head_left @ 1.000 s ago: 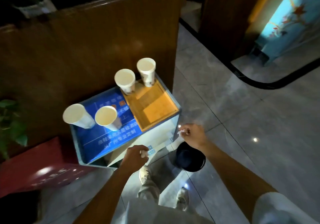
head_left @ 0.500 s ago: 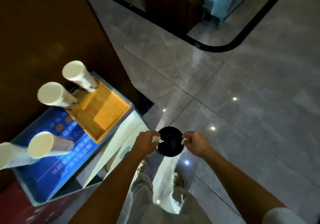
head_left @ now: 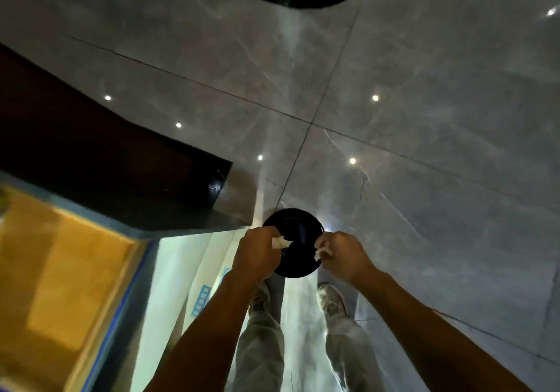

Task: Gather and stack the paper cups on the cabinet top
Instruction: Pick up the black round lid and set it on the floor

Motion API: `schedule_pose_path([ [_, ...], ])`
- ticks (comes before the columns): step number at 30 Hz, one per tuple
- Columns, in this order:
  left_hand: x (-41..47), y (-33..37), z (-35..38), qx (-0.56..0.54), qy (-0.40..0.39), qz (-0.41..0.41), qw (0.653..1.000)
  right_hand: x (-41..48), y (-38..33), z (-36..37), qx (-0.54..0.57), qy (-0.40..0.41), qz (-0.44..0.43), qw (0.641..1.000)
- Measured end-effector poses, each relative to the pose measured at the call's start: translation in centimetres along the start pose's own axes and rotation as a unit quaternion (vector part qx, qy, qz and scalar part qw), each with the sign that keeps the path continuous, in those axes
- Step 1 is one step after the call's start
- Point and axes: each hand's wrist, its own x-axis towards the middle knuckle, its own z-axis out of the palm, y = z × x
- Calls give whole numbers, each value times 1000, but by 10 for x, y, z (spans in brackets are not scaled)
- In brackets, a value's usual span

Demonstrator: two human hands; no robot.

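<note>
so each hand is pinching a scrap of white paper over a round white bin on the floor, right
Not quite: the head view shows the bin is black, not white. The rest holds: the left hand and the right hand each pinch a scrap of white paper over it, above the grey tiled floor.
</note>
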Motion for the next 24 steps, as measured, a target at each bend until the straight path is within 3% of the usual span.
schedule_pose_path([
  [13,221,-117,177,147,-138,23,979,222,87,175,-20,-65,57,996],
  [24,310,-167,283,196,-239,-12,951,315,126,272,-31,-125,131,983],
])
